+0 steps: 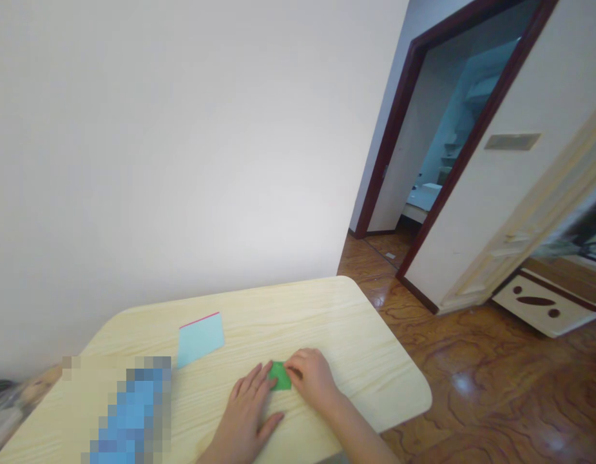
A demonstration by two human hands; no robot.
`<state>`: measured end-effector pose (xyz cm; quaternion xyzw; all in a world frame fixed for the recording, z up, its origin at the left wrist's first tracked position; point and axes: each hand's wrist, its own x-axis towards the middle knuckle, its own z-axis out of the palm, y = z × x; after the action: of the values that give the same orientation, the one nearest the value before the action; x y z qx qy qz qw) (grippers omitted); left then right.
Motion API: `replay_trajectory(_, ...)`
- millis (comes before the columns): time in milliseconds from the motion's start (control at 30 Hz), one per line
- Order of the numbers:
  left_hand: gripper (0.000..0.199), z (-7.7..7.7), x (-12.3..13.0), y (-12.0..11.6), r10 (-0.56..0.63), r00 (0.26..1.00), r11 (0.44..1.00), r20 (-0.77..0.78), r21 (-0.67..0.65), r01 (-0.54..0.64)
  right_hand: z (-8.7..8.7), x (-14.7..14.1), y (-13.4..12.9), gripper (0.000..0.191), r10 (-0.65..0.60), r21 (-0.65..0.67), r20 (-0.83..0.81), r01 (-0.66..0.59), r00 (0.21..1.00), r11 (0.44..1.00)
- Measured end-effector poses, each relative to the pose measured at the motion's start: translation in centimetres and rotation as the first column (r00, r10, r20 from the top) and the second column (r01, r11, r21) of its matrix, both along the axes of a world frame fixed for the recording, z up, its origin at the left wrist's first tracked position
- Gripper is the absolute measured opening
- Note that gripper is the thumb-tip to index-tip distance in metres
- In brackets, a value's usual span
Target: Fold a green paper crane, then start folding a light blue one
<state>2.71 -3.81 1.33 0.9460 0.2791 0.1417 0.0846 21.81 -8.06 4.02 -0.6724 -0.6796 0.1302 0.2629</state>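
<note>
A small piece of green paper [281, 375] lies on the table between my two hands. My left hand [249, 409] rests flat, its fingers spread and the fingertips touching the paper's left side. At the paper's right edge, my right hand [314, 380] has thumb and fingers drawn together in a pinch on it. Part of the paper is covered by the fingertips, so its full outline is hidden.
A light blue sheet [201, 338] with a pink edge lies farther back on the pale wooden table [375, 361]. A blurred-out blue object [131, 419] is at the front left. The white wall [182, 142] stands behind; a doorway [442, 122] opens at the right.
</note>
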Motion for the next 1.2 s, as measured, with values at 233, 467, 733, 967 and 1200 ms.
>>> replay_trajectory(233, 0.048, 0.0, -0.2, 0.0, -0.023, 1.0, 1.0, 0.008, -0.008, 0.023, -0.8, 0.3, 0.0, 0.014, 0.152, 0.034, 0.127, -0.158, 0.98, 0.987)
replay_trajectory(467, 0.049, 0.5, 0.0, 0.2, -0.024, 1.0, 0.999, -0.003, -0.024, 0.024, -1.0, 0.3, 0.0, 0.013, 0.191, 0.054, 0.186, -0.205, 0.964, 0.977)
replay_trajectory(733, 0.049, 1.3, 0.2, 0.4, -0.063, 0.998, 0.996, -0.026, -0.071, 0.061, -0.8, 0.1, -0.2, 0.012, 0.197, 0.071, 0.196, -0.214, 0.961, 0.974)
replay_trajectory(967, 0.051, 1.9, 0.2, 0.4, -0.064, 0.997, 0.995, -0.046, -0.076, 0.06, -1.4, 0.4, -0.4, 0.015, 0.201, 0.066, 0.175, -0.215, 0.964, 0.974)
replay_trajectory(1200, 0.049, 2.4, 0.4, 0.5, -0.059, 0.994, 0.994, -0.091, -0.102, 0.049, -1.1, 0.7, -0.2, 0.013, 0.253, 0.045, 0.235, -0.271, 0.938, 0.962)
